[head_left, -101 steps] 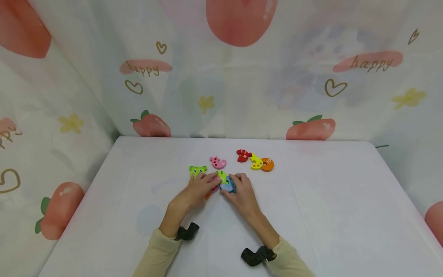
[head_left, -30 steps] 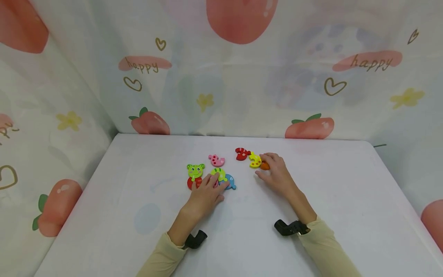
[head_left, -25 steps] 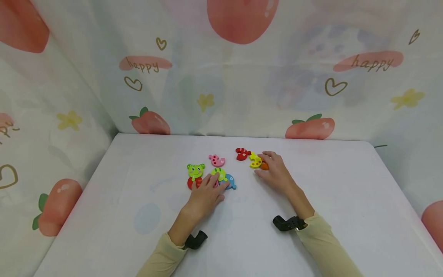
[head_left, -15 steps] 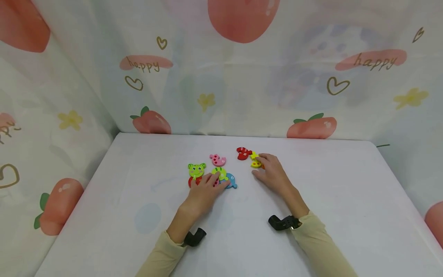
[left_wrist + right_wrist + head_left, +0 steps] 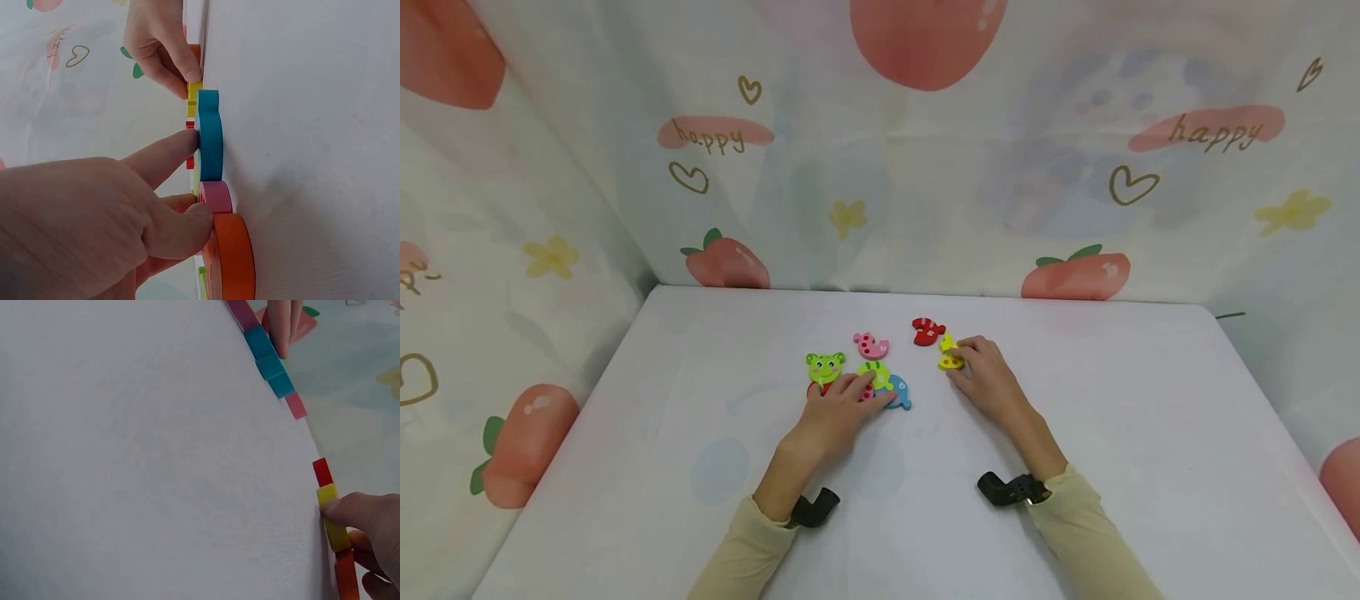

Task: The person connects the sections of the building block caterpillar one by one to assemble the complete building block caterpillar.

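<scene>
In the head view my left hand [image 5: 835,417] rests on a cluster of flat animal puzzle pieces. A green frog-faced piece [image 5: 826,367], a green striped piece [image 5: 876,373] and a blue piece [image 5: 898,390] show around it. The left wrist view has my fingers touching the blue piece, a pink piece [image 5: 217,197] and an orange piece [image 5: 236,259]. My right hand [image 5: 996,387] pinches a yellow spotted piece [image 5: 950,361] between thumb and fingers. Beside it in the right wrist view sits another orange piece [image 5: 346,575], covered by the hand in the head view.
A red striped piece [image 5: 928,332] lies just behind the yellow one. A pink spotted piece [image 5: 871,346] is at the back of the cluster. The white table [image 5: 1097,400] ends at a patterned curtain [image 5: 925,167].
My right hand has left the blue piece, gone right to the orange piece, then shifted left onto the yellow piece, which has moved slightly towards me. My left hand stays on the cluster.
</scene>
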Available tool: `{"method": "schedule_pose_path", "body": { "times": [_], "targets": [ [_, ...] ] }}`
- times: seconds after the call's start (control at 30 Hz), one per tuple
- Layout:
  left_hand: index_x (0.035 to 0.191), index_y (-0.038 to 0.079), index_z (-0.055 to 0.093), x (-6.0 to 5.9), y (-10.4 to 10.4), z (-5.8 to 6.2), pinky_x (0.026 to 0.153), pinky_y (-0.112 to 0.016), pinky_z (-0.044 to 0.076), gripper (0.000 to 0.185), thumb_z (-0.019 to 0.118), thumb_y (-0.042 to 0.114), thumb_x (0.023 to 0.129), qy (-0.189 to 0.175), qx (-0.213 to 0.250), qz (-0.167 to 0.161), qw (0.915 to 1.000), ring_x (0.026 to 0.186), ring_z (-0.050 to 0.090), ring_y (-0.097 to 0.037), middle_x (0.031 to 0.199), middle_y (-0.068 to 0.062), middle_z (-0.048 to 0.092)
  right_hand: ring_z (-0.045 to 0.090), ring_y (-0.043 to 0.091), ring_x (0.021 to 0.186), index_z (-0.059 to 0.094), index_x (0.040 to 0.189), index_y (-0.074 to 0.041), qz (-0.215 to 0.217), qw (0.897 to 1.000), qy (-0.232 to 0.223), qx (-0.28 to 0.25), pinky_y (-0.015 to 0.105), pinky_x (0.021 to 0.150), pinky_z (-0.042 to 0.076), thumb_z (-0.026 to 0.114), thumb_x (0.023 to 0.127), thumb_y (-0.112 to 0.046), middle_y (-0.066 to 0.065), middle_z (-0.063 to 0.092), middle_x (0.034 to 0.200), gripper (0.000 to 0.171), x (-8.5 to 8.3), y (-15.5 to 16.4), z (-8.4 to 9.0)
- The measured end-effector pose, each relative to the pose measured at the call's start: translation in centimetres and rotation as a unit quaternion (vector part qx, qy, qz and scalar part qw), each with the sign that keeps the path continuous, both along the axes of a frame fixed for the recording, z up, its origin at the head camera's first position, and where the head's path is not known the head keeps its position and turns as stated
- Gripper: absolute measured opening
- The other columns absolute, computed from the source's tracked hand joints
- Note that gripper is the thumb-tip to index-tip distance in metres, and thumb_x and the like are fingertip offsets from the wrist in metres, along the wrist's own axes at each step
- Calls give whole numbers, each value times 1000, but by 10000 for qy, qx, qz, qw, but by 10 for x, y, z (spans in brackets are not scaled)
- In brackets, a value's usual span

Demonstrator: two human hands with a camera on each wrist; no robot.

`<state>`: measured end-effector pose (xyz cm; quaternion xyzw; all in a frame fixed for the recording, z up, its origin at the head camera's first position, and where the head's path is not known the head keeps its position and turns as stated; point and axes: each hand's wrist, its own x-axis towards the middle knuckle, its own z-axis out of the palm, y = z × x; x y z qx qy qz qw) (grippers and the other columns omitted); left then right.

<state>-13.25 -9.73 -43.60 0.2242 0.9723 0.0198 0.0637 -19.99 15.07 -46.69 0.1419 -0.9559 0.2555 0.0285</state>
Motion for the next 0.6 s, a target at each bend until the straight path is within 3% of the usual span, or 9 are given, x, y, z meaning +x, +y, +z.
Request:
{"method": "schedule_pose_path", "body": {
  "times": [0.37,0.6],
  "targets": [
    [137,43,37,0,0,-4,93,-64,37,66,65,16,83,-29,-20,32,10000,133,31,-26,147,-2,32,45,31,114,64,111,-2,96,9996,-247,-100,44,93,48,71,81,-21,15,52,121,37,-4,2,6],
    [138,45,33,-2,-3,-1,95,-62,38,74,70,19,79,-169,-147,0,9997,134,30,-25,148,-1,31,42,33,125,61,116,-1,250,9989,-403,50,46,102,40,68,83,-21,15,48,133,39,-5,1,10]
  ]
}}
